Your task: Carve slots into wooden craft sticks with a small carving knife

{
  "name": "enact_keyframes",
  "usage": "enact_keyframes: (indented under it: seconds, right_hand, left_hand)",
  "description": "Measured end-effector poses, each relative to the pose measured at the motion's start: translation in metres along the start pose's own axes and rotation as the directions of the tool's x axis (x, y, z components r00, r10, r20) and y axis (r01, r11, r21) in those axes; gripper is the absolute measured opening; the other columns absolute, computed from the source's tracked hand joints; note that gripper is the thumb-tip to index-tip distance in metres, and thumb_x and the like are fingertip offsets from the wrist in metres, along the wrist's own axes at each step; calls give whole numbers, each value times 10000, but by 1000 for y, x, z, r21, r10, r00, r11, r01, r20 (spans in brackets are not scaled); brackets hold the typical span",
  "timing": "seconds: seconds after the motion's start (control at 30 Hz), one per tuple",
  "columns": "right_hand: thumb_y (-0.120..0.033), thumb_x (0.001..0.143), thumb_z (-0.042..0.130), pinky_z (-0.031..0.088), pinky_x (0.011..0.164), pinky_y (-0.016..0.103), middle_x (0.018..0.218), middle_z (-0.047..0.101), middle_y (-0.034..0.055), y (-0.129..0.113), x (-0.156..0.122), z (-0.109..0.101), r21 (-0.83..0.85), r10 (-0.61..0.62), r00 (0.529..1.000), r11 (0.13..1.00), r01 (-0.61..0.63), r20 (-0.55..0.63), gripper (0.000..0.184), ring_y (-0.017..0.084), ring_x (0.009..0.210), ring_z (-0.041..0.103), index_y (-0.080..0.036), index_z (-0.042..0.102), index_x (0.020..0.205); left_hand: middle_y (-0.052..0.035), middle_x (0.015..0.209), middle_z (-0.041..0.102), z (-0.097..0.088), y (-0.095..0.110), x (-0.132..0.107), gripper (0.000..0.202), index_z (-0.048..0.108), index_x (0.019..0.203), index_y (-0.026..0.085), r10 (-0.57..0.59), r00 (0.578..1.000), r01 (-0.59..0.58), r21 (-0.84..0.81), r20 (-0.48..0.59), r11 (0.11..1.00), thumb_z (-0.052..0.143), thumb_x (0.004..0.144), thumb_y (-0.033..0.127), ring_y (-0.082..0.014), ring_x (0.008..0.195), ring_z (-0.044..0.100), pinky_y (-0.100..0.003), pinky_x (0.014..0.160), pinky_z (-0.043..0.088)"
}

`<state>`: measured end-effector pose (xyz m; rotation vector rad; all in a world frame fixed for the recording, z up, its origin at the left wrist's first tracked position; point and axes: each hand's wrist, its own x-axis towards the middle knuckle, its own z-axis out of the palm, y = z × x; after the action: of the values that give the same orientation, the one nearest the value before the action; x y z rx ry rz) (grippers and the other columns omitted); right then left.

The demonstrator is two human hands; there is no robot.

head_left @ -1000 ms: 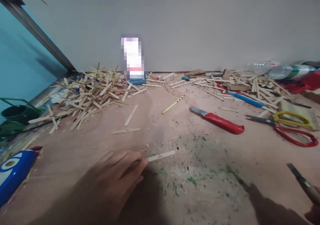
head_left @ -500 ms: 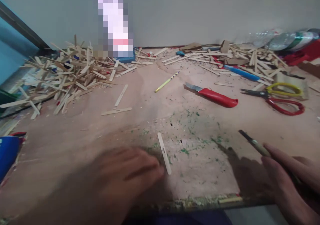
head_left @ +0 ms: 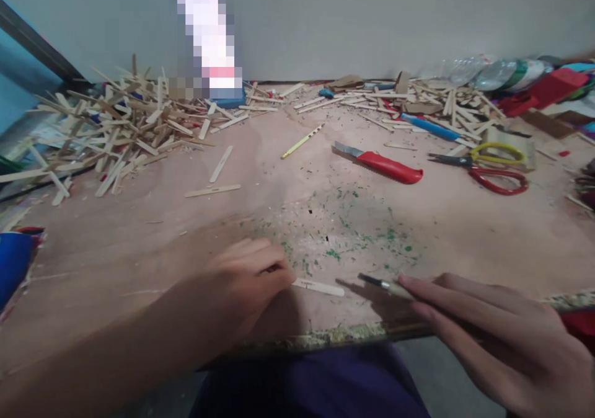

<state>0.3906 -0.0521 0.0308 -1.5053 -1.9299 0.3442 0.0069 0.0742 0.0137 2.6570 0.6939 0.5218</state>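
Note:
My left hand [head_left: 255,272] is closed on one end of a flat wooden craft stick [head_left: 320,286], which points rightward over the table [head_left: 223,232] near its front edge. Small dark marks show on the stick, and its left end is hidden by my fingers. My right hand [head_left: 483,325] grips a slim craft knife [head_left: 388,286] by its handle. The dark blade points left and stands a little right of the stick, apart from it. Green shavings [head_left: 332,253] lie scattered just beyond both hands.
A red-handled knife [head_left: 390,167], scissors [head_left: 497,167] with yellow and red handles and a yellow pencil [head_left: 302,141] lie farther back. Heaped craft sticks [head_left: 134,129] fill the back left; more lie at the back right beside plastic bottles [head_left: 504,74]. A blue object [head_left: 16,260] sits at the left edge.
My left hand has taken hold of the craft stick and turned it from nearly upright in view to pointing right. My right hand has moved left with the craft knife, closer to the stick.

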Motion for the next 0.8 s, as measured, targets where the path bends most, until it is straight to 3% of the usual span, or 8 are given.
enact_keyframes:
  seconds: [0.07,0.13,0.3,0.4,0.53,0.63,0.8]
  right_hand:
    - [-309,1330,709,685,625,282,1028,972,16,-10,14,5,40,-130,988,991,127,85,360,192,763,914,-469,891,1596]
    - [-260,1350,670,656,613,242,986,938,-5,-17,28,9,76,-205,964,978,194,169,333,149,718,882,-392,871,1580]
    - [-280,1372,653,645,641,219,977,879,8,-25,52,19,106,-249,919,968,227,305,284,122,720,844,-256,881,1538]
    - [-262,1382,625,646,680,193,972,851,5,-28,56,24,114,-268,898,963,243,349,301,103,726,820,-218,883,1530]
    - [-228,1364,652,670,752,170,1020,854,17,-29,55,27,115,-264,885,965,237,385,295,103,817,859,-198,892,1532]
    - [-228,1358,660,674,735,182,1017,851,9,-30,57,26,104,-262,881,965,241,393,293,108,800,854,-213,885,1546]
    - [-275,1415,564,646,703,179,1078,903,-8,-33,70,17,68,-293,841,953,295,456,295,78,845,899,-239,830,1540]
  left_hand:
    - [8,1108,829,1,2,-4,384,818,1152,256,-13,1000,13,-36,-16,999,557,1177,-25,-194,990,751,-336,917,555]
    - [15,1103,830,1,0,-5,375,808,1127,257,-24,999,22,-65,-28,998,562,1197,-18,-194,985,736,-338,918,548]
    - [-5,1116,852,-6,-4,0,423,810,1095,247,22,999,-26,-81,-46,996,510,1241,-13,-202,1005,771,-334,939,603]
    - [-29,1182,860,-16,-1,1,423,811,1196,225,63,997,-61,-30,44,998,465,1263,-9,-234,1060,802,-379,980,651]
    - [-44,1216,835,-21,1,-1,373,792,1258,196,86,994,-83,-54,61,995,493,1254,-27,-258,1096,796,-427,1011,672]
    - [-42,1173,819,-17,3,-1,365,805,1191,185,74,996,-72,-61,39,996,506,1279,-5,-252,1054,776,-436,978,668]
    - [-40,1017,779,-13,7,1,527,824,1021,169,75,996,-77,-47,-46,996,428,1350,56,-227,914,705,-416,876,629]
